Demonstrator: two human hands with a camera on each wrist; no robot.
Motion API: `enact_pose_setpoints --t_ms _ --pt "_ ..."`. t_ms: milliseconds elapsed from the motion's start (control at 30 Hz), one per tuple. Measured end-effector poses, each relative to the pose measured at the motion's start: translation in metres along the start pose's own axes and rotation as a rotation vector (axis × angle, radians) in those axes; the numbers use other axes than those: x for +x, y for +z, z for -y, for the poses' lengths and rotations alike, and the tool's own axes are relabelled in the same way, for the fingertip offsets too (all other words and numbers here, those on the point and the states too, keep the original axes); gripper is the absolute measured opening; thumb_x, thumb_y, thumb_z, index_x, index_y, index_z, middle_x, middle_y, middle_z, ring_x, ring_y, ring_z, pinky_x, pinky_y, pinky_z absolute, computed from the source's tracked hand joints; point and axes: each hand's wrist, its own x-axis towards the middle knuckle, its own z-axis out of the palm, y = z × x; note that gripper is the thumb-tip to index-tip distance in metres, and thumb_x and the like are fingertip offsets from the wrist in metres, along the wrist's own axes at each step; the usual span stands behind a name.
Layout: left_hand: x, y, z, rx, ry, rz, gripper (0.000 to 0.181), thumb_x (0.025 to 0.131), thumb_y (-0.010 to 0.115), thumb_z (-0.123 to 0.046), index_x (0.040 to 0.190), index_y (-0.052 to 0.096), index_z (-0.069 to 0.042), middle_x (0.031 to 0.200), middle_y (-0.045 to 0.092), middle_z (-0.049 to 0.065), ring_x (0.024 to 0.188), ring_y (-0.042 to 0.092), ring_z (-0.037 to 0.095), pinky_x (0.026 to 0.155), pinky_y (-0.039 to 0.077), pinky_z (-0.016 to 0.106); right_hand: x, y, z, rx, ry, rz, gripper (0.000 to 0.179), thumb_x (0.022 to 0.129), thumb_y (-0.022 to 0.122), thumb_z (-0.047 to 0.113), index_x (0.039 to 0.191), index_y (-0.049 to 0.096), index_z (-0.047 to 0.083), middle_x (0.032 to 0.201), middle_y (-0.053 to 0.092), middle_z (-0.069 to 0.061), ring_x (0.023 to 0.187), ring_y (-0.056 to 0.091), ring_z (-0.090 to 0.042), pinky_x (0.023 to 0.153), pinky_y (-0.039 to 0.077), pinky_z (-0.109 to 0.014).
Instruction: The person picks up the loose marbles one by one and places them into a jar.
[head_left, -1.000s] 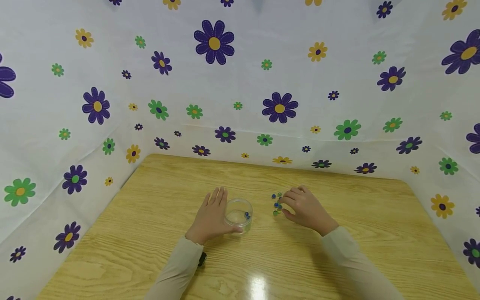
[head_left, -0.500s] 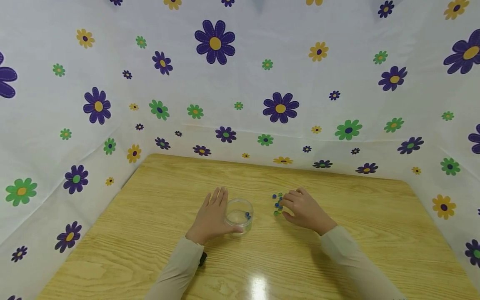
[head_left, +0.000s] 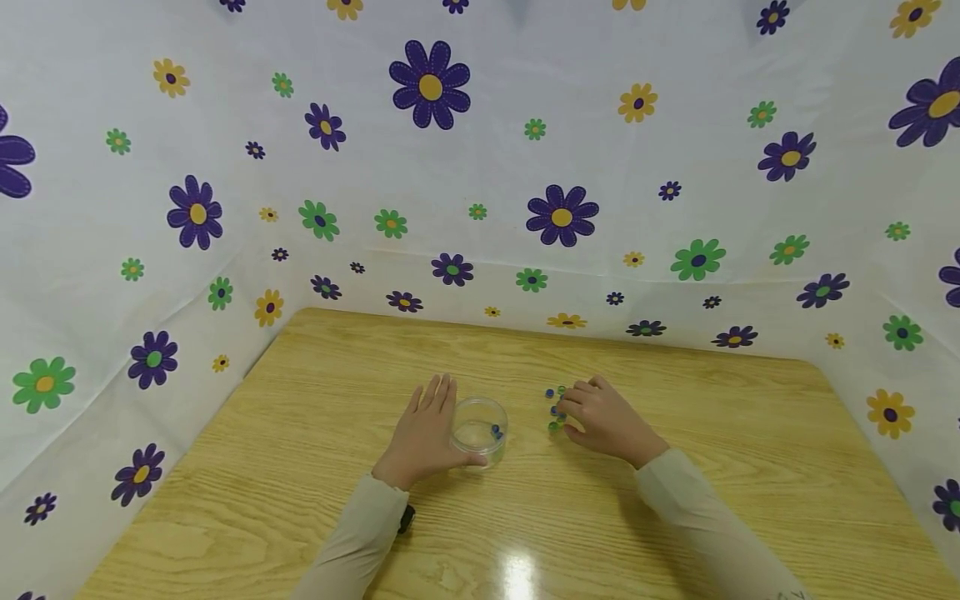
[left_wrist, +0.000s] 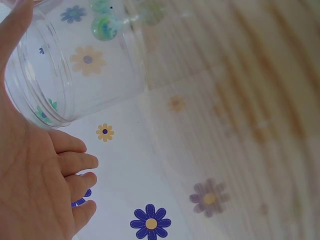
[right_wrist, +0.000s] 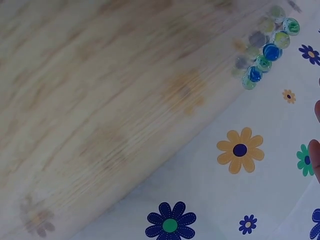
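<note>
In the head view, my left hand (head_left: 423,437) rests against the left side of a clear round jar (head_left: 480,437). Its fingers are straight and the thumb lies along the jar's front. A few blue-looking marbles (head_left: 497,432) sit inside; the left wrist view shows green-and-blue marbles (left_wrist: 104,27) through the jar wall. To the right, my right hand (head_left: 607,421) hovers with loosely bent fingers beside a small group of blue and green glass marbles (head_left: 554,410). A gap shows between its thumb and forefinger. The right wrist view catches the marbles (right_wrist: 272,51) in a cluster and only fingertips (right_wrist: 315,155).
A wooden table (head_left: 315,358) lies under both hands. White cloth (head_left: 480,167) printed with flowers stands around its back and sides. Something dark (head_left: 407,518) shows at the left wrist.
My right hand has shifted very slightly to the left near the marbles. The left hand and the jar stay in place.
</note>
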Motion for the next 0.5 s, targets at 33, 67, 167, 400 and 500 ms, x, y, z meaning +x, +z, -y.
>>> enact_pose_setpoints --t_ms 33,67,167,400,500 --pt "0.0001 0.0002 0.0001 0.000 0.002 -0.003 0.125 0.066 0.059 -0.079 0.149 0.015 0.004 0.156 0.017 0.021 0.146 0.013 0.034 0.119 0.013 0.049 0.0001 0.0006 0.0001 0.001 0.001 0.007 0.021 0.070 0.080 0.017 0.087 0.069 0.013 0.084 0.067 0.002 0.079 0.060 -0.015 0.072 0.045 -0.035" --pt "0.0001 0.0004 0.0002 0.001 0.004 -0.005 0.125 0.066 0.059 -0.079 0.149 0.014 0.004 0.156 0.017 0.021 0.146 0.013 0.034 0.119 0.013 0.049 0.0005 0.0003 0.0005 0.001 0.003 0.013 0.021 0.070 0.080 0.018 0.087 0.069 0.013 0.084 0.067 0.002 0.079 0.060 -0.015 0.072 0.045 -0.035" --pt "0.0003 0.0003 0.0003 0.006 0.007 -0.007 0.125 0.066 0.059 -0.079 0.149 0.014 0.004 0.156 0.017 0.021 0.146 0.013 0.034 0.119 0.013 0.050 0.0020 0.0003 0.0014 0.005 0.008 0.032 0.021 0.071 0.080 0.018 0.089 0.069 0.014 0.085 0.067 0.003 0.080 0.060 -0.014 0.073 0.045 -0.034" --pt "-0.0005 -0.0011 -0.0005 0.010 0.008 -0.002 0.125 0.067 0.059 -0.078 0.149 0.013 0.004 0.156 0.016 0.021 0.146 0.012 0.034 0.119 0.013 0.050 0.0060 -0.0007 0.0049 0.033 0.002 0.080 0.019 0.073 0.078 0.018 0.089 0.070 0.012 0.085 0.067 0.001 0.080 0.060 -0.014 0.071 0.044 -0.033" --pt "-0.0011 -0.0017 -0.0012 0.010 0.008 -0.004 0.124 0.067 0.059 -0.077 0.149 0.014 0.004 0.156 0.016 0.022 0.146 0.013 0.035 0.119 0.014 0.050 0.0074 0.0001 0.0058 0.040 -0.001 0.104 0.018 0.074 0.077 0.018 0.089 0.069 0.012 0.086 0.067 0.001 0.082 0.060 -0.015 0.073 0.045 -0.034"
